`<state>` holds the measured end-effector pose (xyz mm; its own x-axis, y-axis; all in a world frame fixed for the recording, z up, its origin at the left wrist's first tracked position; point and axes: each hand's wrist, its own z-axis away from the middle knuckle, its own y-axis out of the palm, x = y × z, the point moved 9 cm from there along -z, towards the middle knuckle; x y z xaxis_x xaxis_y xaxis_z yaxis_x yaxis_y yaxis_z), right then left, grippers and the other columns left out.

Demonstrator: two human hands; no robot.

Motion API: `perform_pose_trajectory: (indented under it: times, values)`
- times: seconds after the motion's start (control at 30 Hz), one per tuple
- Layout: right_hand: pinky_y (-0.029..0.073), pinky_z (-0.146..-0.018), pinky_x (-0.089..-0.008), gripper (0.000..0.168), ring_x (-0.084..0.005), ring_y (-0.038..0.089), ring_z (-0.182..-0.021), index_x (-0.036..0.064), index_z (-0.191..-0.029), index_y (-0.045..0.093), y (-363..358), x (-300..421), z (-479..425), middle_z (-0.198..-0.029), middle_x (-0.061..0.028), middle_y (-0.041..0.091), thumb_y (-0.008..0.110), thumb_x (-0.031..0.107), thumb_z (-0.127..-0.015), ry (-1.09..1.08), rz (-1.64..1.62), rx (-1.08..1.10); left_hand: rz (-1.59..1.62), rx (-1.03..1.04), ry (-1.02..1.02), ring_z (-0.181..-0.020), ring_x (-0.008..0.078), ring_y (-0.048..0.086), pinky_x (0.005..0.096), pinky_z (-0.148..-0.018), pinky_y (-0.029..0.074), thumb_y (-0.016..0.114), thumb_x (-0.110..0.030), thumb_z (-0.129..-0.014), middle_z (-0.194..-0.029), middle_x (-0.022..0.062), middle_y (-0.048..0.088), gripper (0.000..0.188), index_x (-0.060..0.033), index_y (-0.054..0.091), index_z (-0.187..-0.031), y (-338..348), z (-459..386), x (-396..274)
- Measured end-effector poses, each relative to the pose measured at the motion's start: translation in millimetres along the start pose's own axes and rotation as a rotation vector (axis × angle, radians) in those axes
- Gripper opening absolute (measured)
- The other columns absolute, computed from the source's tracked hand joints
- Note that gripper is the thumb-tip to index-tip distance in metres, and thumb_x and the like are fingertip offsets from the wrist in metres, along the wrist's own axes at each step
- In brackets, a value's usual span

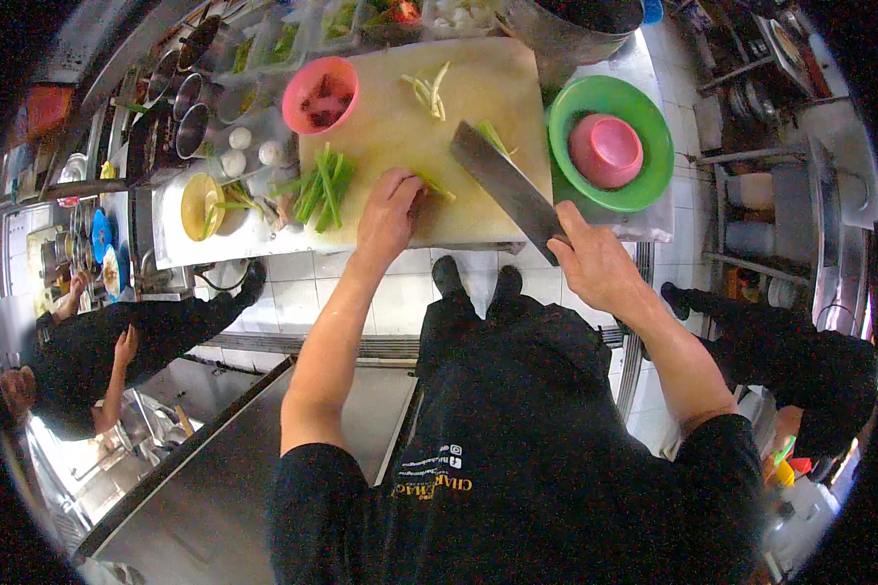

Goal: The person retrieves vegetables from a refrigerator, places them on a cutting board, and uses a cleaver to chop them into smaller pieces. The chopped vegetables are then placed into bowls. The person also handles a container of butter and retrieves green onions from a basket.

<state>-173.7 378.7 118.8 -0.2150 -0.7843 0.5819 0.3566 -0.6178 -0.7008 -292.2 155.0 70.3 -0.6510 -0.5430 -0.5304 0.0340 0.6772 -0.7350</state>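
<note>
My right hand (593, 259) grips the handle of a cleaver (508, 190), whose broad blade slants up and left over a pale cutting board (380, 95). On the board, my left hand (389, 216) has its fingers curled over a green stalk piece (439, 187), partly hidden under them. A pile of cut green stalks (325, 189) lies left of this hand. Beyond the blade rests another light green stalk piece (492, 137). Several pale strips (432, 91) lie near the far side of the board.
A pink bowl (293, 102) with dark pieces stands at the board's far left. Right of the board, a green bowl (655, 172) holds an upturned pink bowl (607, 150). Farther left are a yellow bowl (194, 208) and white eggs (233, 162). People (117, 344) (783, 358) stand on both sides.
</note>
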Motion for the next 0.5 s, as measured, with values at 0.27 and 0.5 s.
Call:
perform_pose_trajectory:
  times: [0.27,0.5]
  values:
    - [0.048,-0.074,-0.0629,0.033,-0.053,0.064,-0.085,0.003,-0.126,0.044,6,40,-16,-0.088,-0.0301,0.067,0.054,0.008,-0.095,-0.234,0.132,-0.046,-0.144,0.034,0.054,-0.098,0.032,0.058,0.0415,-0.085,0.043,0.074,-0.011,-0.082,-0.103,0.0118,0.063,0.028,-0.0082,0.072,-0.11,5,4,7]
    - [0.05,-0.073,-0.0624,0.039,-0.0525,0.065,-0.086,0.003,-0.131,0.042,18,44,-31,-0.091,-0.03,0.068,0.054,0.008,-0.094,-0.203,0.237,0.082,-0.155,0.057,0.058,-0.105,0.0337,0.056,0.0467,-0.091,0.042,0.074,-0.009,-0.073,-0.109,0.011,0.063,0.043,-0.009,0.069,-0.116,7,6,9]
